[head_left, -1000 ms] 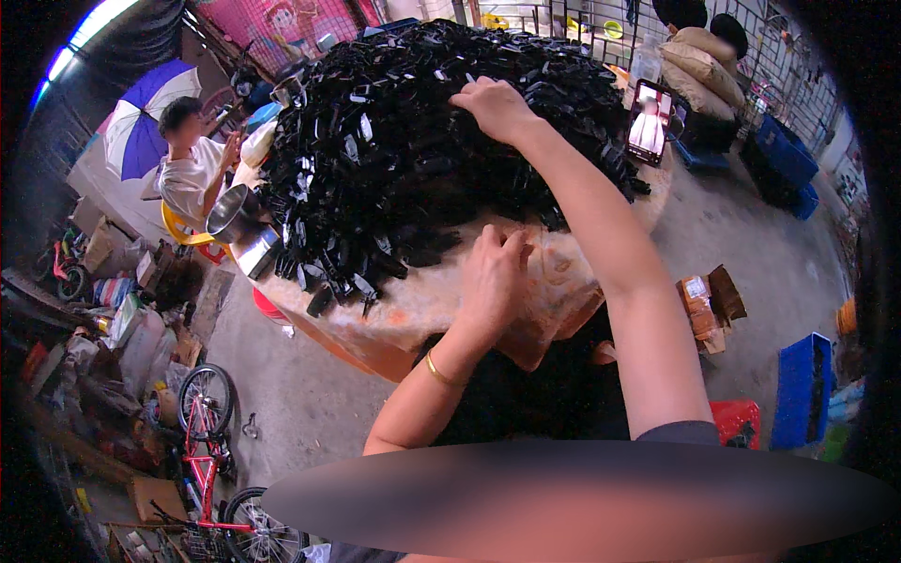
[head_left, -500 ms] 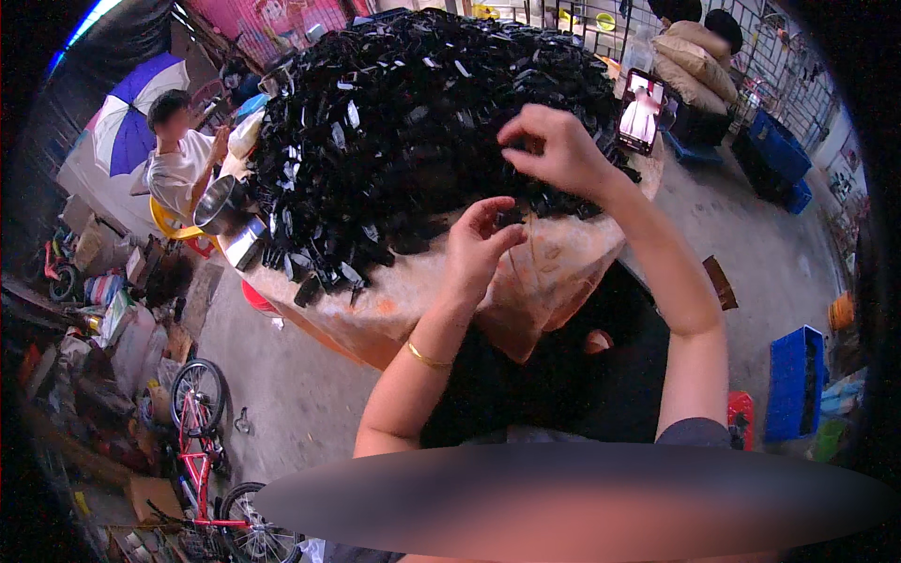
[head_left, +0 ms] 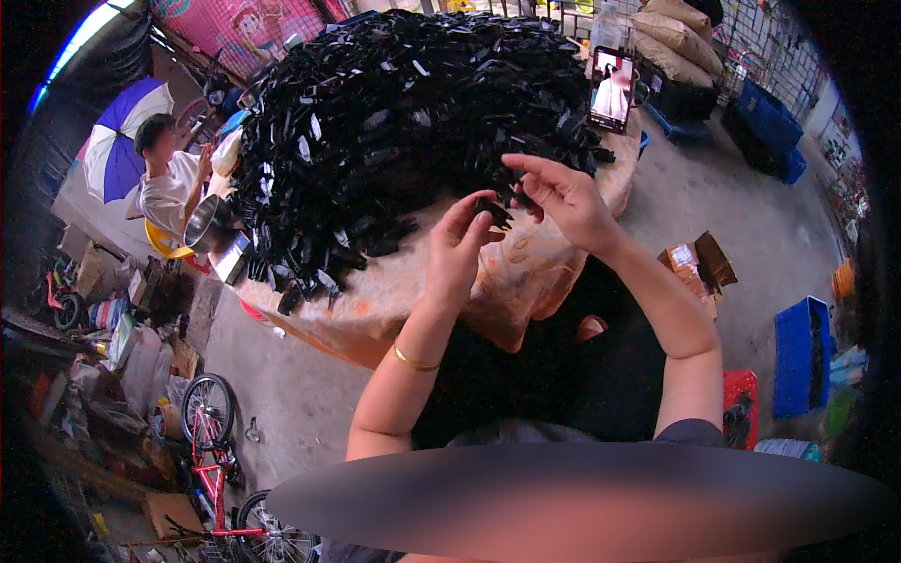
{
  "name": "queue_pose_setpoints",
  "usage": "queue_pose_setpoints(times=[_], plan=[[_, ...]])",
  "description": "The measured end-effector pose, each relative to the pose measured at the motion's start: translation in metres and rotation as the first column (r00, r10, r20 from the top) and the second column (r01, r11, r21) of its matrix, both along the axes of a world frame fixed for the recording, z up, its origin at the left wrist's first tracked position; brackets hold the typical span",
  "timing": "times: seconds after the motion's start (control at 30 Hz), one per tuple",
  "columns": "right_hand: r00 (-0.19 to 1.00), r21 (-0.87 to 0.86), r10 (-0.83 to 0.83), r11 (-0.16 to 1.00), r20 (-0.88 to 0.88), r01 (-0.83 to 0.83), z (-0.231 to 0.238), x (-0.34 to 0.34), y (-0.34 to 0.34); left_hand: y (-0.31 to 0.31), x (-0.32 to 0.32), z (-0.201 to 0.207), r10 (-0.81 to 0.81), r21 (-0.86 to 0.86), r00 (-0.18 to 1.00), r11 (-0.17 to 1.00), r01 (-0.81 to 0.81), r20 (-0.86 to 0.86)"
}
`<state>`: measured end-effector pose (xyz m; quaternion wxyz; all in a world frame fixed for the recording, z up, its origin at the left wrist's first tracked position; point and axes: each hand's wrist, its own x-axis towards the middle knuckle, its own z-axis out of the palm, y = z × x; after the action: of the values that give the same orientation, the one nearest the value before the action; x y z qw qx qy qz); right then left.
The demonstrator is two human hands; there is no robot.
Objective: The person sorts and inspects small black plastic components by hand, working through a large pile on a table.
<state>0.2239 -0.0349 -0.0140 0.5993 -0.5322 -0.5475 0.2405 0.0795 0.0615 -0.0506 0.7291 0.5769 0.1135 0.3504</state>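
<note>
A large heap of small, glossy black plastic pieces (head_left: 375, 122) covers most of the cloth-covered table (head_left: 404, 281) in front of me. My left hand (head_left: 458, 246) is at the near edge of the heap, pinching a black plastic piece (head_left: 492, 212) with a toothed-looking edge between thumb and fingers. Close beside it on the right, my right hand (head_left: 563, 202) has its index finger stretched out. Its thumb and other fingers are curled around something dark, which blends with the heap behind it.
A phone (head_left: 612, 90) stands upright at the table's right. A metal bowl (head_left: 206, 223) sits at the left edge, near another person (head_left: 169, 178) seated there. Blue crates (head_left: 801, 357), a cardboard box (head_left: 699, 263) and a red bicycle (head_left: 214, 488) stand on the floor.
My right hand has come down from over the heap to beside my left hand. The black piece in my left fingers now shows more plainly. The whole view has shifted slightly.
</note>
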Motion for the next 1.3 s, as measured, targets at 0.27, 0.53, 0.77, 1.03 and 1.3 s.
queue_pose_setpoints(times=[0.27, 0.53, 0.77, 1.03, 1.3], plan=[[0.982, -0.209, 0.08, 0.971, -0.171, -0.116, -0.005, -0.01, -0.006, 0.0, -0.005, 0.001, 0.086, 0.125, 0.995, 0.989, -0.079, -0.046], [0.999, -0.137, -0.007, 0.991, -0.033, 0.002, -0.02, -0.014, 0.001, -0.002, -0.009, 0.006, 0.125, 0.065, 0.991, 0.99, -0.122, -0.038], [0.872, 0.253, -0.27, 0.951, 0.407, 0.177, -0.019, -0.025, 0.003, -0.004, -0.008, 0.002, 0.123, -0.006, 0.992, 0.992, -0.124, -0.013], [0.972, -0.111, -0.055, 0.99, 0.229, 0.082, -0.022, -0.028, -0.002, 0.0, -0.011, 0.004, 0.101, 0.071, 0.994, 0.992, -0.104, 0.051], [0.898, 0.178, -0.149, 0.981, 0.413, 0.08, -0.023, -0.037, -0.004, 0.002, -0.014, 0.003, -0.002, 0.216, 0.991, 0.976, -0.028, 0.136]])
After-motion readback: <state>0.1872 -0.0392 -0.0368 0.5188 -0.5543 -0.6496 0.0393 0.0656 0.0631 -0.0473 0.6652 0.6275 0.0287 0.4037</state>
